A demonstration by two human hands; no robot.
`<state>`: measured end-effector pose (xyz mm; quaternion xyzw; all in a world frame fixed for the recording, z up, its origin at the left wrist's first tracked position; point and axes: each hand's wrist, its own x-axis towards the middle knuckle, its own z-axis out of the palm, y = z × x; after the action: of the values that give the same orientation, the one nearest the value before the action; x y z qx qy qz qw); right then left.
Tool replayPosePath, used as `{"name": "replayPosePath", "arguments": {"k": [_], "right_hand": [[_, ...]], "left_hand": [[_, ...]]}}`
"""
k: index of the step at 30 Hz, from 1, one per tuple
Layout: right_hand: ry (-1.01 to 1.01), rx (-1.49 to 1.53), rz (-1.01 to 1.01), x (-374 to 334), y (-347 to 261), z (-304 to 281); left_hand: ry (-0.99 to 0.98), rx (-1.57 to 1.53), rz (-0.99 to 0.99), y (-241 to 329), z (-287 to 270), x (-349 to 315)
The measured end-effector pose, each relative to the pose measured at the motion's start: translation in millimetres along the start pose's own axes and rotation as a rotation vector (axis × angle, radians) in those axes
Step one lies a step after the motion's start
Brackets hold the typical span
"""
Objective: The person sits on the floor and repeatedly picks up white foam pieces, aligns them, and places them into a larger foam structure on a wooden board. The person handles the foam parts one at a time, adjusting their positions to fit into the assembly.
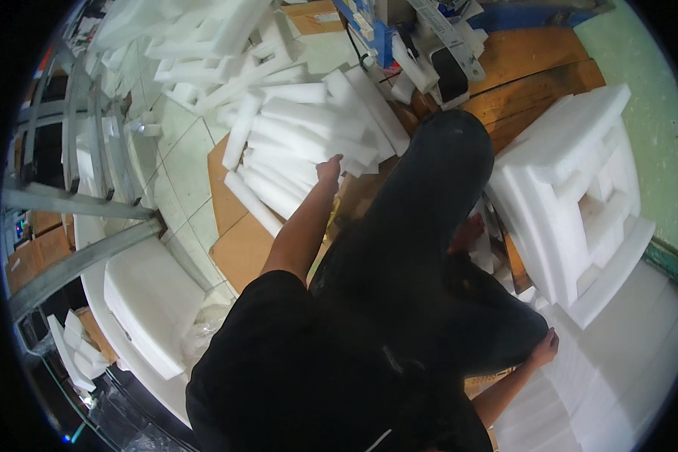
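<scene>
My left hand (328,170) reaches to the near end of a pile of white foam strips (301,120). Its fingers are curled closed against the strips; what lies within them is hidden. Beside my bent knee, my right hand (548,348) rests low at the right, by the white foam sheets (618,354). Its fingers are drawn together, and I cannot make out anything held in them. The foam strips lie side by side, roughly fanned, on brown cardboard (241,245).
A stack of white foam frames with cutouts (572,196) stands at the right by the green wall. More foam pieces (211,38) are heaped at the far left. Metal rails (83,200) line the left. A blue machine (384,41) with a metal ruler (448,38) sits ahead on brown boards.
</scene>
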<state>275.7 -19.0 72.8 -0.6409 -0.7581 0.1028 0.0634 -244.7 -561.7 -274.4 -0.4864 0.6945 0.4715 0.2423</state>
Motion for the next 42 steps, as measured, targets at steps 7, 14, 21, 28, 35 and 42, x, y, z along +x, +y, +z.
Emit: {"name": "replayPosePath", "arguments": {"k": [7, 14, 21, 28, 35, 42], "right_hand": [[-0.038, 0.013, 0.000, 5, -14, -11], [0.003, -0.044, 0.033, 9, -15, -16], [-0.059, -0.079, -0.012, 19, -28, -16], [-0.032, -0.022, -0.057, 29, -16, -20], [0.039, -0.108, -0.036, 10, -26, -21], [0.066, 0.001, 0.048, 7, -31, -20]], "left_hand": [[0.003, -0.168, -0.115, 35, 2, 44], [0.265, -0.187, 0.108, 44, 7, -18], [0.149, -0.136, 0.065, 123, 36, 0], [0.193, -0.186, -0.083, 121, 49, 95], [-0.152, -0.470, -0.091, 129, 50, 92], [-0.332, -0.600, 0.214, 102, -11, 82]]}}
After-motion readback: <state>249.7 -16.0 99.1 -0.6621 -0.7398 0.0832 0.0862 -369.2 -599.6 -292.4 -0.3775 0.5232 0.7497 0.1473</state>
